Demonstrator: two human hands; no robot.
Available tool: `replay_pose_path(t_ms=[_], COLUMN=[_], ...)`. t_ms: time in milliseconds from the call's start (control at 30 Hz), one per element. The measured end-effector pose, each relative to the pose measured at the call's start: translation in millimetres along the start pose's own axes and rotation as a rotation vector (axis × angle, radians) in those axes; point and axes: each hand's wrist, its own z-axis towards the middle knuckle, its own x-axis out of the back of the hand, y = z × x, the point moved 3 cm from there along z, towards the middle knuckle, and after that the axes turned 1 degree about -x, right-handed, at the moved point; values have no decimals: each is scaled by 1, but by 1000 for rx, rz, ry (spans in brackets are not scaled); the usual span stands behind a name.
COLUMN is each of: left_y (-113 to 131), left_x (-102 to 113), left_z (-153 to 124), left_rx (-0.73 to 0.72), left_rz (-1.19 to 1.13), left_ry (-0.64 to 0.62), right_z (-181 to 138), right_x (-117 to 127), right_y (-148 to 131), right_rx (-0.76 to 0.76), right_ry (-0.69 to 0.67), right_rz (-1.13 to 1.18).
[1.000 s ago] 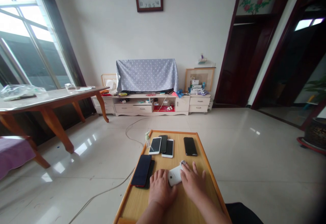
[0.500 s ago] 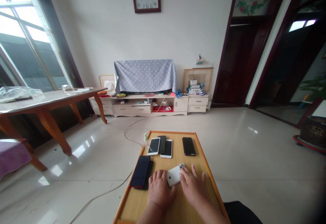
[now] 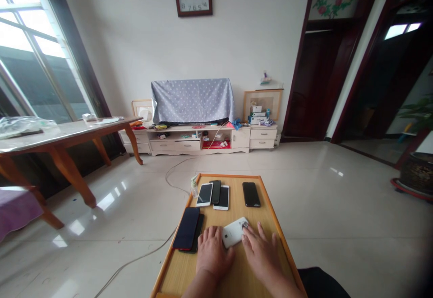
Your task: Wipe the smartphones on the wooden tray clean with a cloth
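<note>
A white phone [image 3: 233,234] lies back side up and slanted on the small wooden table. My left hand [image 3: 213,250] grips its left end, fingers along that edge and thumb by the lower corner. With its fingertips, my right hand [image 3: 259,248] presses a small crumpled greyish cloth [image 3: 244,224] against the phone's upper right end; the other fingers are spread. Left of my left hand, a dark phone with a red edge [image 3: 186,228] rests partly over another black phone [image 3: 199,235].
Farther back on the wooden table [image 3: 233,177] are a white-framed phone [image 3: 204,194], a black phone [image 3: 215,189], another white phone [image 3: 221,197] and a clear spray bottle [image 3: 194,187]. A black phone [image 3: 251,194] lies back right. A cable [image 3: 135,257] crosses the floor.
My right hand has slid slightly right with the cloth, toward the phone's right end. My left hand and the phone stay in place.
</note>
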Motion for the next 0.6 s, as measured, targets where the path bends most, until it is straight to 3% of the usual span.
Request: replay_pose_path(t_ms=[233,400,600], left_y=[-1,0,2], left_x=[-2,-5,-8], left_z=[2,1,1], left_rx=[6,-4,-9], left_rz=[-16,-18,-11], left_ry=[-16,32,40], right_z=[-29,-21,-11], right_x=[-8,2,12], right_y=[-19,-1,15], right_rx=[137,120,206], right_ry=[-61,-51,-73], right_rz=[94,88,63])
